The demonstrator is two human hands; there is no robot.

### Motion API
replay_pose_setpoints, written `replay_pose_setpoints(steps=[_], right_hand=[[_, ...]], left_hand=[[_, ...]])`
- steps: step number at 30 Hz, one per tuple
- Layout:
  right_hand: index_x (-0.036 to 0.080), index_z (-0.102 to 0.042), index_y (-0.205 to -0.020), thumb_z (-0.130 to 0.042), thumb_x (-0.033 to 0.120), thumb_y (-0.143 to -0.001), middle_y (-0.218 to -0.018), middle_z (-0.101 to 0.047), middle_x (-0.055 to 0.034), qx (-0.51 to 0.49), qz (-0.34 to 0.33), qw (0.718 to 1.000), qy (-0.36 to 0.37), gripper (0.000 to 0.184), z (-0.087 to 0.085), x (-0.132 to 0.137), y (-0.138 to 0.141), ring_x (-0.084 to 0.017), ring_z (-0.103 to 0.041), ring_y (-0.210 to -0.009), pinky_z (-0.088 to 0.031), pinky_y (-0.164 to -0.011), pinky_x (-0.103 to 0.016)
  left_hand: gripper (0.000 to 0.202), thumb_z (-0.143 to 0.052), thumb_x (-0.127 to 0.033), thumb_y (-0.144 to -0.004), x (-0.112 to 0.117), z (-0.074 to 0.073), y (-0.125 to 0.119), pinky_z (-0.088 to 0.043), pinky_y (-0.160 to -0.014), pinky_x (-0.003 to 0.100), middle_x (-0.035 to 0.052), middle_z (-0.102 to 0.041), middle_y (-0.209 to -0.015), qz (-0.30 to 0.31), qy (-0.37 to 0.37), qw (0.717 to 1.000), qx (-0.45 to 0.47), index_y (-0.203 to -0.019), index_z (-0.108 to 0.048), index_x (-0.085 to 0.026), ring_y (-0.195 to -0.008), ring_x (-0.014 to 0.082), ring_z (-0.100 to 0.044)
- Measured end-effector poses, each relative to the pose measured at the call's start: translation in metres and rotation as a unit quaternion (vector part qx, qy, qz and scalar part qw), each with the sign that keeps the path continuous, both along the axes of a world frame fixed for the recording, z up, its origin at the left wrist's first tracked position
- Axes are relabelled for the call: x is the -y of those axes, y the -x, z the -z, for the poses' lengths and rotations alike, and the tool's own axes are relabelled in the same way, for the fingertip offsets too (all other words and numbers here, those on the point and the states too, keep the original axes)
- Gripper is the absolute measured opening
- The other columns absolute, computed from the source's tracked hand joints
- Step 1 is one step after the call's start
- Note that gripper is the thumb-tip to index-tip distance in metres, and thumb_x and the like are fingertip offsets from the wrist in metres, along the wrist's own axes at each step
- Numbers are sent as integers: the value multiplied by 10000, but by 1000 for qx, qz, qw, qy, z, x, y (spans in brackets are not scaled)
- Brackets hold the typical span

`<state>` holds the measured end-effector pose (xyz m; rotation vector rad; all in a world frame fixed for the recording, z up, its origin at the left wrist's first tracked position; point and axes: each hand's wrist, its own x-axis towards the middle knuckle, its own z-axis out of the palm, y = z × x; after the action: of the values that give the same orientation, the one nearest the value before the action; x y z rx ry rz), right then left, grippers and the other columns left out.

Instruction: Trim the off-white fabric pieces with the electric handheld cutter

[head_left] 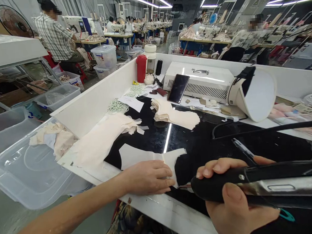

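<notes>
left grip flat on white piece | right grip clasps black tool — end cropped

Left hand presses flat on a pale fabric piece; right hand grips a black handheld tool.

we see a white table with low walls and a shiny black top. on it lie a flat white cloth piece near the front, a big cream cloth at the left, a cream pile in the middle, a red bottle and a white box at the back.
</notes>
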<state>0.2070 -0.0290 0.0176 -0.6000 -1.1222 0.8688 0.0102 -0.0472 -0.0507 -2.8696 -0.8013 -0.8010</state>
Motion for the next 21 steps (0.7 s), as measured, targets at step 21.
replay_pose_setpoints(steps=[21], right_hand=[[264, -553, -1230, -813, 223, -807, -800, -669, 51, -24, -21, 999, -3, 498, -1, -2, 2, -171, -612, -619, -582, -527, -336]], left_hand=[[248, -525, -267, -1101, 1, -2, 0, -514, -1116, 329, 96, -739, -1095, -1, 8, 1000, -9, -1159, -723, -130, -1057, 185, -684]])
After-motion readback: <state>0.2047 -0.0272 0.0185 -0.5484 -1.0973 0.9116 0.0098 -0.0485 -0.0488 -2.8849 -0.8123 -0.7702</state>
